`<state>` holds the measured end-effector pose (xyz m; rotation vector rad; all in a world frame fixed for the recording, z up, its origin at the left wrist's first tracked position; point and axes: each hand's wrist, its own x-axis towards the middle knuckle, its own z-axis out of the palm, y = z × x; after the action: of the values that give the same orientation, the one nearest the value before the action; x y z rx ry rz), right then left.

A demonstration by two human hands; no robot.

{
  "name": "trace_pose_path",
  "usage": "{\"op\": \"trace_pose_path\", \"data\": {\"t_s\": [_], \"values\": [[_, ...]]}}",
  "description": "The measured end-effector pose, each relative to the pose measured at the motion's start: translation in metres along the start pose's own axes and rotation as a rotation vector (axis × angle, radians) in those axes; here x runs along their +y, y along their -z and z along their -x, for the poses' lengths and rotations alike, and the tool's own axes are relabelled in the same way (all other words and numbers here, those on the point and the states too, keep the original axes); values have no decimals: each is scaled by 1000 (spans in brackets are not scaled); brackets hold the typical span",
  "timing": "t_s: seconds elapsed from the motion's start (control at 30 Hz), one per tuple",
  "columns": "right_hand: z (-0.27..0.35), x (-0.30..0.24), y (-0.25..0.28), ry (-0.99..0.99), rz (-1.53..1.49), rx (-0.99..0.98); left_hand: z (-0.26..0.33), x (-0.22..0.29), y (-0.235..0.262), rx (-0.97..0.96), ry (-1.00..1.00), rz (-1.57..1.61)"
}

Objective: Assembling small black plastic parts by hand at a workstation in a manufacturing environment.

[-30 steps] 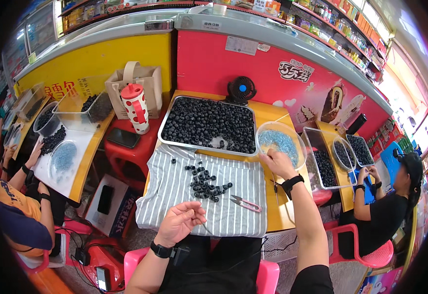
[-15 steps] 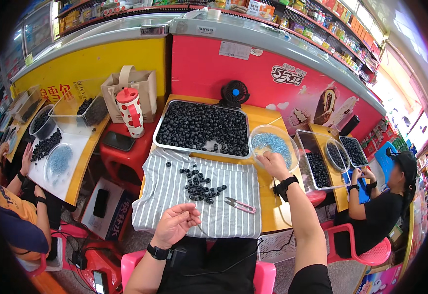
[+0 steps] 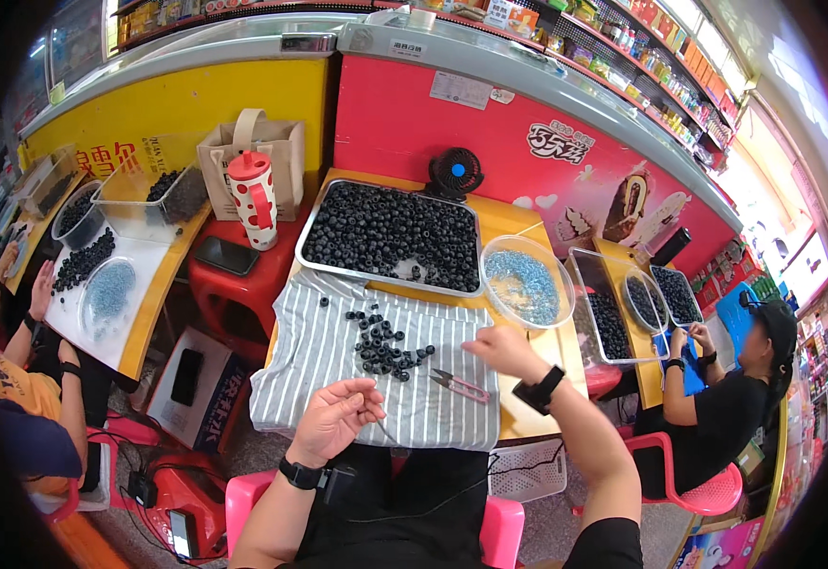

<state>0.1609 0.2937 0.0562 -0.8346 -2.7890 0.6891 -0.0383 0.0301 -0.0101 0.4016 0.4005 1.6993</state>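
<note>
My left hand (image 3: 342, 417) is raised at the near edge of the striped cloth (image 3: 291, 365), thumb and fingers pinched together; a thin dark strand seems to hang from them. Over the cloth's right edge is my right hand (image 3: 510, 352), its fingers closed and pointing left; whatever they hold is hidden. Between and beyond the hands lies a loose pile of small black bead-like pieces (image 3: 383, 355). Thread snips (image 3: 461, 385) with pink handles rest just right of the pile. Behind my right hand stands a clear round bowl (image 3: 566, 302) of tiny light-blue pieces (image 3: 526, 284).
A metal tray (image 3: 390, 279) full of black pieces stands behind the cloth, with a small black fan (image 3: 454, 173) at its corner. Left are a spotted tumbler (image 3: 254, 204) and a phone (image 3: 227, 256) on a red stool. Co-workers sit at tables on both sides, near clear bins (image 3: 613, 327).
My right hand has left the bowl and come left and nearer, over the cloth's edge. My left hand stays pinched in nearly the same place. The whole view has shifted slightly.
</note>
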Motion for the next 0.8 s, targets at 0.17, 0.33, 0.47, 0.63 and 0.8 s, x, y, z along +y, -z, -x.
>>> {"op": "trace_pose_path", "data": {"t_s": [0.17, 0.33, 0.47, 0.63, 0.8], "values": [[8, -29, -31, -9, 43, 75, 2, -1, 0, 11, -5, -25], [19, -52, -38, 206, 161, 333, 4, -1, -1, 41, 1, -39], [31, -38, -38, 133, 191, 370, 4, -1, -1, 33, -12, -38], [49, -38, -26, 3, 20, 320, 2, 0, 1, 33, -5, -37], [41, -26, -29, -141, -49, 226, 2, 0, -2, 25, -18, -45]]}}
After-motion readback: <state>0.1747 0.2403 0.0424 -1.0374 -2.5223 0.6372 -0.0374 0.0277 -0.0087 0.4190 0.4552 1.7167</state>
